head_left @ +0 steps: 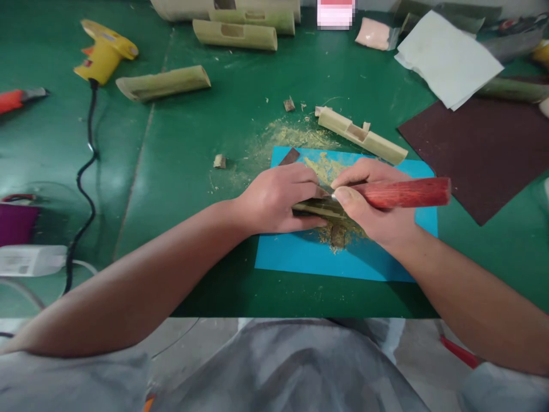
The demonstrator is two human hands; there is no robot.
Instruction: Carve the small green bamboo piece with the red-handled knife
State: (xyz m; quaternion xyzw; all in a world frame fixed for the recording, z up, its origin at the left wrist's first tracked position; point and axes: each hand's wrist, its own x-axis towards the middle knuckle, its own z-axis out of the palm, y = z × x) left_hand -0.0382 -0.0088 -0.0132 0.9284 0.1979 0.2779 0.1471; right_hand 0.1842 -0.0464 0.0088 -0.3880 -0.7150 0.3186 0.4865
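My left hand (278,197) is closed over a small dark green bamboo piece (319,209) and presses it down on a blue sheet (300,257). My right hand (373,212) grips a knife by its red wooden handle (407,193). The blade is mostly hidden between my hands, and its tip meets the bamboo piece. Yellowish shavings (295,137) lie on the sheet and on the green table (193,189) behind it.
A notched bamboo strip (362,136) lies just behind my hands. Cut bamboo tubes (165,83) lie at the back, near a yellow glue gun (103,54) whose black cord runs down the left side. Brown sandpaper (484,154) and white paper (448,57) are on the right.
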